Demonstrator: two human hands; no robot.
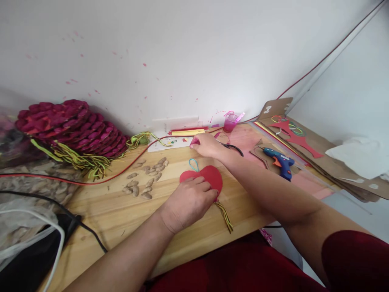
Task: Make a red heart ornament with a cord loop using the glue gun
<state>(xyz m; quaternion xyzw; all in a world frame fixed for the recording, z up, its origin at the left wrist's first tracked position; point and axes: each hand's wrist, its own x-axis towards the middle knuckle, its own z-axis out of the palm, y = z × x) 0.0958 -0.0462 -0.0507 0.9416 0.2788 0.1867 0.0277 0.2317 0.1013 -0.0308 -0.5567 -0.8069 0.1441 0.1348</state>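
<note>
On the wooden table a red heart (pixel 213 177) lies flat, with a light-blue loop (pixel 193 165) at its top and a yellow-and-dark yarn tassel (pixel 225 217) at its lower end. My left hand (pixel 194 196) is curled over the heart, its fingers gripping it near the right edge. Farther back, my right hand (pixel 206 146) is pinched over a white sheet (pixel 156 147) that carries small coloured stars. Whatever sits between those fingertips is too small to make out. Black-handled scissors (pixel 234 148) lie just beyond my right wrist.
Several peanuts (pixel 148 183) are scattered left of the heart. Stacked magenta pieces (pixel 75 129) lean at the back left. A red cord (pixel 121 172) crosses the table. To the right are a blue glue gun (pixel 281 162), a pink cup (pixel 230 123) and cardboard (pixel 331 168).
</note>
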